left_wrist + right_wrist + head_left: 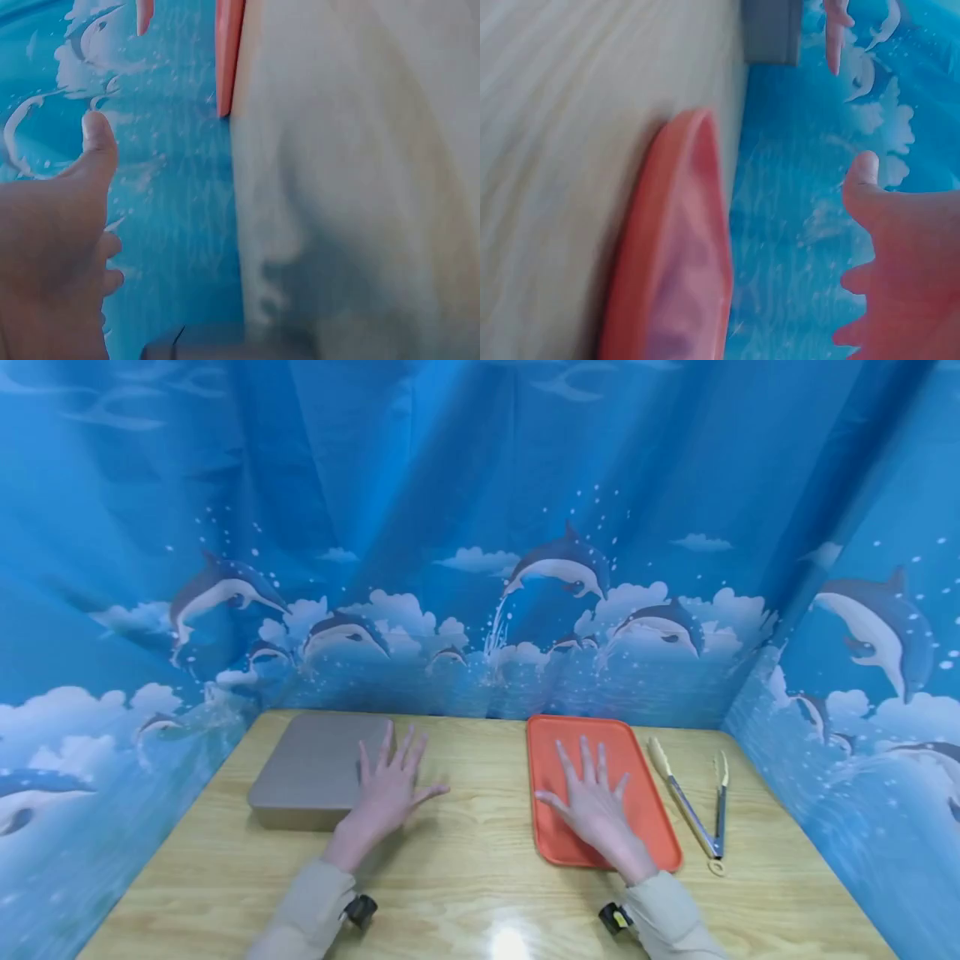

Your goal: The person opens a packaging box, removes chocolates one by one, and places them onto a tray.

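My left hand [384, 797] is spread palm down, fingers apart, holding nothing. It hovers by the right edge of a grey-brown rectangular box [322, 764] and partly covers that edge. Over a shallow red tray [633, 789] my right hand [596, 806] is spread the same way, also with nothing in it. In the left wrist view, the thumb of the left hand [67, 225] points up, well apart from the table. The right wrist view has the right hand [911, 255] raised above the rim of the red tray [641, 255].
Metal tongs [701, 814] with pale tips lie spread in a V to the right of the tray. The wooden table [480, 827] is bounded at the back and sides by a blue dolphin-print curtain [465, 527]. Dark devices sit on both wrists.
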Demonstrator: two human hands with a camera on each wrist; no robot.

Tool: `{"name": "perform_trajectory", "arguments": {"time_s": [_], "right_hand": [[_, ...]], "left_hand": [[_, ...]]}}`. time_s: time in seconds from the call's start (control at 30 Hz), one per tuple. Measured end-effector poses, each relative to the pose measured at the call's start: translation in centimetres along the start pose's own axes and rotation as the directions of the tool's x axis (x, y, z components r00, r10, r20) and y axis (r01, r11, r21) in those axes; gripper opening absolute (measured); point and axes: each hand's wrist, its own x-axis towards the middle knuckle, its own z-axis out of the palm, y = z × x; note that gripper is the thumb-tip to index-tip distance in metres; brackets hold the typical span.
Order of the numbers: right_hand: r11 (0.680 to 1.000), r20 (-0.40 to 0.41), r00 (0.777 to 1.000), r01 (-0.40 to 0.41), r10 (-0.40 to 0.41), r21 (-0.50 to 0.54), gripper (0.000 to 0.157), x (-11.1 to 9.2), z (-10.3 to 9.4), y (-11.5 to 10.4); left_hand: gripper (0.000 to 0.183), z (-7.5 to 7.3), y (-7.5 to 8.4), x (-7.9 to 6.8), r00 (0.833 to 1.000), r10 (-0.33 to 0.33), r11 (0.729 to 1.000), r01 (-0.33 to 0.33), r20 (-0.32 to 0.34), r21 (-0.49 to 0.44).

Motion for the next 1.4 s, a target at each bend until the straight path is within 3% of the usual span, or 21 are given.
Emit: {"name": "perform_trajectory", "arguments": {"time_s": [0.13, 0.23, 0.4, 0.5, 0.63, 0.73, 0.83, 0.93, 1.13, 1.33, 1.4], "right_hand": [[0.997, -0.025, 0.999, 0.046, -0.045, 0.063, 0.086, 0.7, -0.2, -2.0], [0.985, -0.089, 0.992, 0.103, -0.092, 0.141, 0.083, 1.5, -0.1, -3.9], [0.929, -0.169, 0.977, 0.178, -0.128, 0.326, 0.072, 3.1, 0.5, -7.2], [0.867, -0.162, 0.977, 0.198, -0.137, 0.457, 0.067, 4.0, 1.1, -9.4], [0.757, -0.092, 0.982, 0.186, -0.165, 0.626, 0.061, 5.0, 2.5, -12.1], [0.664, -0.024, 0.981, 0.147, -0.19, 0.733, 0.057, 5.6, 3.9, -14.2], [0.614, 0.037, 0.978, 0.098, -0.204, 0.784, 0.056, 6.1, 5.3, -16.1], [0.615, 0.081, 0.978, 0.056, -0.193, 0.787, 0.059, 6.3, 6.5, -17.9], [0.652, 0.142, 0.976, -0.001, -0.163, 0.758, 0.071, 6.2, 7.9, -20.3], [0.729, 0.125, 0.975, 0.051, -0.185, 0.683, 0.074, 6.2, 8.6, -21.2], [0.741, 0.12, 0.975, 0.061, -0.188, 0.669, 0.073, 6.2, 8.6, -21.3]], "left_hand": [[0.094, -1.4, -1.6, 0.2, 1.0, 0.002, 0.999, -0.004, -0.029, -0.052], [0.09, -2.4, -3.4, 0.2, 0.997, -0.014, 0.991, 0.004, -0.075, -0.131], [0.074, -4.2, -7.2, -0.3, 0.981, -0.061, 0.966, 0.011, -0.186, -0.258], [0.07, -5.6, -9.7, -1.2, 0.975, -0.122, 0.945, 0.056, -0.187, -0.323], [0.072, -7.0, -13.0, -2.8, 0.974, -0.205, 0.913, 0.155, -0.095, -0.378], [0.071, -7.4, -15.3, -3.9, 0.97, -0.239, 0.893, 0.203, -0.042, -0.401], [0.068, -7.4, -17.2, -5.1, 0.967, -0.255, 0.884, 0.229, -0.01, -0.407], [0.064, -7.2, -18.4, -6.0, 0.968, -0.251, 0.886, 0.236, 0.016, -0.399], [0.047, -6.4, -19.5, -6.3, 0.977, -0.211, 0.909, 0.202, 0.014, -0.364], [0.042, -5.9, -20.1, -6.3, 0.979, -0.206, 0.899, 0.193, 0.009, -0.394], [0.043, -5.8, -20.2, -6.3, 0.977, -0.215, 0.894, 0.201, 0.01, -0.401]]}}
